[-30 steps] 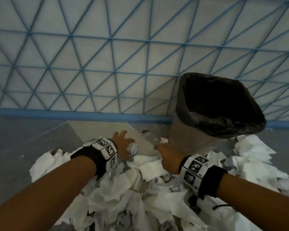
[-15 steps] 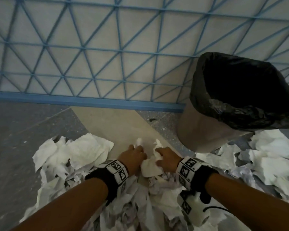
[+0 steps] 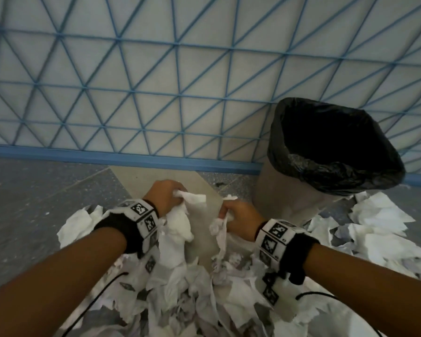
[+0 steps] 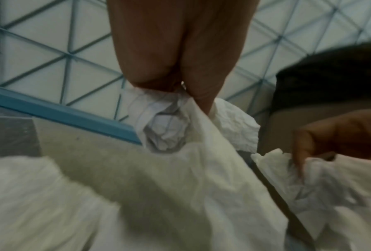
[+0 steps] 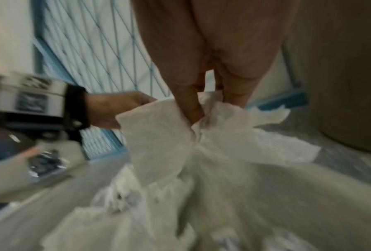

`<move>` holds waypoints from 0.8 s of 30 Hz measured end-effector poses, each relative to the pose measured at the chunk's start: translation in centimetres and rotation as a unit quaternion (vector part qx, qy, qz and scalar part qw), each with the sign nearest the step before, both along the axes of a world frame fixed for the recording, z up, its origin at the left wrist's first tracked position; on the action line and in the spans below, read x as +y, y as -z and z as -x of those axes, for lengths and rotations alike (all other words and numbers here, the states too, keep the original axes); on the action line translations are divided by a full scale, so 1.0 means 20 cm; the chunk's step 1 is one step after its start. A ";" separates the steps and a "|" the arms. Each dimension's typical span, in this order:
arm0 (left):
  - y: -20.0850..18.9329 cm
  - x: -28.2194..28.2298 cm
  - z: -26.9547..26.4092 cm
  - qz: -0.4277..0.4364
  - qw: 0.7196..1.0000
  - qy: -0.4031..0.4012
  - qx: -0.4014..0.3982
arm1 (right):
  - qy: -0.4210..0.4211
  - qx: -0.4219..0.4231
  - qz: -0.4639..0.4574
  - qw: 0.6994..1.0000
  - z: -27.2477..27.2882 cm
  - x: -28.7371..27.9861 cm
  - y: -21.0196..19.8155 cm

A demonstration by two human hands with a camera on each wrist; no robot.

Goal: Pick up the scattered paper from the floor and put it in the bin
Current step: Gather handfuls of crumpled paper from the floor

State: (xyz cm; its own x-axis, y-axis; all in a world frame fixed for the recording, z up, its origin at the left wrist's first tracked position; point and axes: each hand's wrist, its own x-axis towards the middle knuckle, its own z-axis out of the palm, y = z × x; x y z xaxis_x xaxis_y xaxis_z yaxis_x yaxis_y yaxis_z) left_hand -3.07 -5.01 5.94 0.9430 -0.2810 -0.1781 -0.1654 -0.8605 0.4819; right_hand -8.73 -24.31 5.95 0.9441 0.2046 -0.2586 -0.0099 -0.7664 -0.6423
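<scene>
The left hand [image 3: 164, 195] clutched a crumpled wad of paper [image 3: 178, 222], fingers curled round it. The right hand [image 3: 241, 215] pinched another wad [image 3: 219, 227] beside the bin [image 3: 287, 190].

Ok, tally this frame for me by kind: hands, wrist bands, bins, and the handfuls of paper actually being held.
Hands: 2, left hand and right hand
Wrist bands with markers: 2, left band, right band
Bins: 1, bin with a black liner
Held paper handfuls: 2, left handful, right handful
Total: 7
Loose floor paper: too many to count.
</scene>
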 end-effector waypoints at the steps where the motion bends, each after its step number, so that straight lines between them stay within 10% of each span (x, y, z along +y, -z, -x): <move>1: -0.06 0.00 -0.03 0.011 1.000 -0.015 -0.012 | -0.002 -0.030 -0.020 0.999 0.00 0.00 -0.10; 8: -0.64 -0.23 -0.24 0.167 0.971 -0.067 -0.155 | 0.115 -0.269 -0.134 0.947 -0.08 -0.27 -0.83; 16: -0.97 -0.88 -0.18 0.431 0.827 -0.153 -0.327 | 0.337 -0.407 -0.064 0.846 -0.16 -0.72 -0.89; 18: -0.90 -1.02 -0.12 0.431 0.848 -0.086 -0.296 | 0.311 -0.337 0.019 0.888 -0.16 -0.75 -0.80; 20: -0.78 -1.09 -0.09 0.308 0.925 0.040 -0.218 | 0.238 -0.204 0.102 0.944 -0.16 -0.76 -0.73; 24: -0.62 -1.06 -0.07 -0.019 0.970 0.211 -0.116 | 0.249 -0.159 0.107 0.949 -0.15 -0.82 -0.76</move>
State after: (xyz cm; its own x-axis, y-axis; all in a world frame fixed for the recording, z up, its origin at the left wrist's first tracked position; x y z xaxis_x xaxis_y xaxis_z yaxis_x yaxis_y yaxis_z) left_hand -1.76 -26.17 18.29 0.7613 -0.6484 0.0075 -0.6071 -0.7087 0.3595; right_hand -5.68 -40.69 21.15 0.9470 -0.3134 0.0710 -0.2373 -0.8311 -0.5030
